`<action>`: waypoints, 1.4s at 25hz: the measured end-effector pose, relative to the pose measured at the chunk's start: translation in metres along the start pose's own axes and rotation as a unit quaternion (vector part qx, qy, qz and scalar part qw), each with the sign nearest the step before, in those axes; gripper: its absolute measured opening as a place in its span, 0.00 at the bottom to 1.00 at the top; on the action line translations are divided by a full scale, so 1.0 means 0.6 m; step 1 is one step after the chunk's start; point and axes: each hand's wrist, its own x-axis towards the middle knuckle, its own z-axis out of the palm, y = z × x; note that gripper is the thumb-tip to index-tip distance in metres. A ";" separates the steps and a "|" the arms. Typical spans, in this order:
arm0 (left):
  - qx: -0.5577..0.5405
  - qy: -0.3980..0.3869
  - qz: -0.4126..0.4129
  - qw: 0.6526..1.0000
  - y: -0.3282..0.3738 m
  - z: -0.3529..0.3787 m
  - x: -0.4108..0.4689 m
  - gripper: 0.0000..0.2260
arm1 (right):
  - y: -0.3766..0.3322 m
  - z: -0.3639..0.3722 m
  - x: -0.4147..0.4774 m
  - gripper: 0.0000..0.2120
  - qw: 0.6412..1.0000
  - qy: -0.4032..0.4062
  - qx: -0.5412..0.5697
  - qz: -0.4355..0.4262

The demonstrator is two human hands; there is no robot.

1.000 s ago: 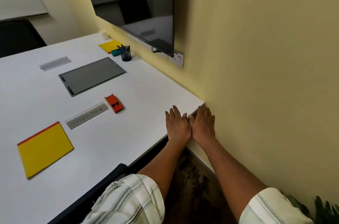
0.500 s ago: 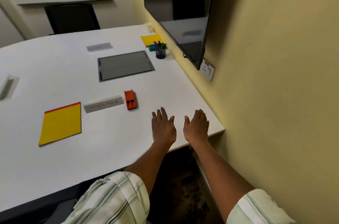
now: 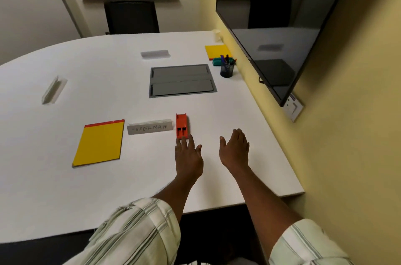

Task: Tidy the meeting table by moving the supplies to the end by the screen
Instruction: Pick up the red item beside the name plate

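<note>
A big white table (image 3: 65, 178) sits by a dark screen (image 3: 271, 26) on the right. The left hand (image 3: 188, 157) is flat and open, fingertips at the near end of an orange stapler (image 3: 181, 125). The right hand (image 3: 234, 149) is open, holding nothing. A yellow pad (image 3: 98, 143) lies left of a name card (image 3: 149, 127).

Matt white counter, glossy screen, plastic and paper supplies

The counter (image 3: 65, 188) looked smooth, matt and white, with a matt grey panel (image 3: 181, 80) set flush in it. Nearer than that panel lay a glossy orange plastic stapler (image 3: 181, 127), a dull grey name card (image 3: 149, 128) and a matt yellow paper pad (image 3: 98, 144). Right of the panel stood a dark mesh pen cup (image 3: 226, 70), under the glossy black screen (image 3: 271, 26).
</note>
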 end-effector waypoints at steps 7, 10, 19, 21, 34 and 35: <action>-0.067 -0.002 -0.081 0.995 -0.060 -0.006 0.053 0.25 | -0.042 0.069 0.056 0.28 0.998 -0.052 -0.011 -0.042; -0.105 0.023 -0.106 0.989 -0.064 -0.007 0.078 0.26 | -0.058 0.090 0.091 0.28 0.994 -0.078 -0.008 -0.070; -0.199 0.111 -0.256 0.940 -0.044 0.023 0.150 0.23 | -0.075 0.125 0.197 0.28 0.977 -0.136 0.006 -0.162; -0.218 0.117 -0.288 0.925 -0.043 0.033 0.158 0.23 | -0.070 0.133 0.204 0.28 0.974 -0.151 0.001 -0.171; -0.211 0.079 -0.320 0.920 -0.066 0.025 0.229 0.18 | -0.127 0.178 0.245 0.24 0.970 -0.201 0.053 -0.128; -0.209 0.068 -0.320 0.922 -0.070 0.028 0.237 0.18 | -0.134 0.183 0.251 0.25 0.970 -0.205 0.055 -0.120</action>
